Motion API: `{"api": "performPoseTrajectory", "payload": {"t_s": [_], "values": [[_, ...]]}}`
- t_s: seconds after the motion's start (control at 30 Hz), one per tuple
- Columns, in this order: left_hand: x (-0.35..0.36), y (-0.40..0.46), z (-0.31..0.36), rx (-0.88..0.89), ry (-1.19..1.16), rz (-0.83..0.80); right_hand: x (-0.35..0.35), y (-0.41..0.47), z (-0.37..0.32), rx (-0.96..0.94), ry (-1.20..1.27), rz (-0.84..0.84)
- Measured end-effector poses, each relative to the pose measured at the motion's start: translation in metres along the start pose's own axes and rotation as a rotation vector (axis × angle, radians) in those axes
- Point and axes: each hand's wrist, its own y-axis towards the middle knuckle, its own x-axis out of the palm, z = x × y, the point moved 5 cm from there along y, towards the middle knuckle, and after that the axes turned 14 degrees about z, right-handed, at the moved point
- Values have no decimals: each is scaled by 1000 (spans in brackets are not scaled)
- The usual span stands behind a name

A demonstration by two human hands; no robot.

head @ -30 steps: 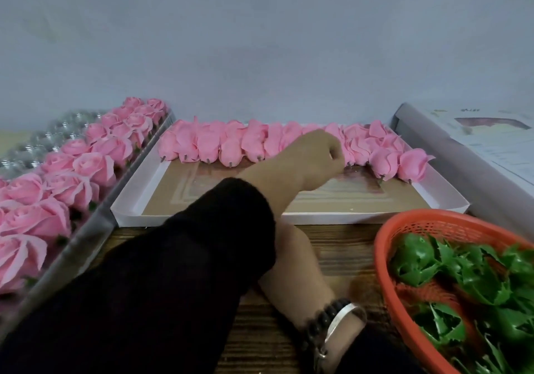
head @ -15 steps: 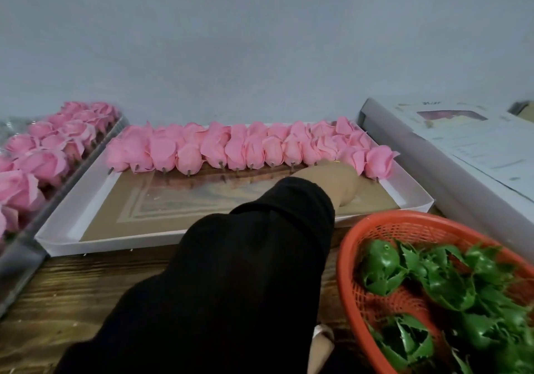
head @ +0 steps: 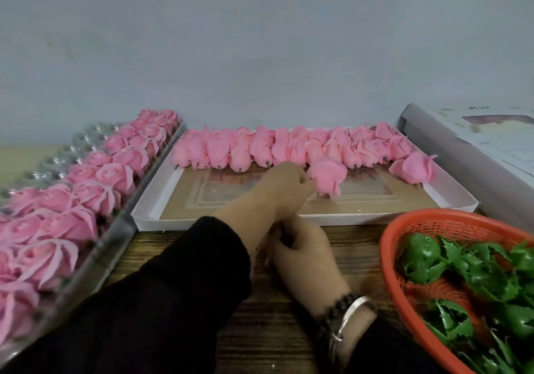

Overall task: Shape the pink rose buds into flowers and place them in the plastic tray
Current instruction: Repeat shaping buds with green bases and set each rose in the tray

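The left hand, in a black sleeve, reaches forward over the near wall of the white cardboard box, its fingers curled and pinched together at the base of one pink rose bud. That bud stands just right of the fingertips, lifted a little clear of the box floor and apart from the row of buds along the box's far wall. The right hand rests lower, on the wooden table just before the box, under the left wrist; its fingers are curled inward, and whether they hold anything cannot be told. A dark bead bracelet and a metal bangle circle its wrist. Buds in the far row overlap too much for an exact count — roughly fifteen or more, in about two ranks — and one further bud lies loose at the row's right end. On the left, the clear plastic tray holds shaped flowers in two visible columns, more than a dozen, with bare silvery cups at its far left. On the right an orange basket holds green calyx pieces — too tangled to count. A folded printed sheet lies beyond the box.
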Motion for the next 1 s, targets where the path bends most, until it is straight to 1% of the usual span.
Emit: {"api": "performPoseTrajectory", "payload": {"t_s": [0.07, 0.13, 0.2, 0.3, 0.43, 0.5, 0.57, 0.63, 0.7, 0.83, 1.0], "values": [[-20, -15, -9, -29, -60, 55, -4, -1, -4, 16, 121, 5], [-39, -32, -15, -30, -77, 132, -2, -2, -6, 111, 287, -11], [-53, -50, -19, -25, -114, 191, 7, -5, -7, 221, 441, -128], [-62, -74, -24, -72, -268, 199, 20, -15, -10, 337, 574, -282], [-68, -102, -32, -118, -445, 222, 28, -26, -16, 394, 706, -430], [-67, -113, -34, -141, -545, 242, 28, -30, -19, 403, 782, -475], [-65, -120, -33, -129, -589, 287, 25, -30, -21, 422, 842, -466], [-63, -123, -32, -102, -627, 319, 22, -27, -20, 464, 878, -412], [-59, -123, -32, -66, -614, 325, 20, -24, -18, 494, 917, -369], [-47, -124, -32, -38, -581, 290, 14, -18, -17, 473, 902, -262], [-40, -127, -38, -80, -516, 228, 10, -16, -15, 480, 883, -190]]}}
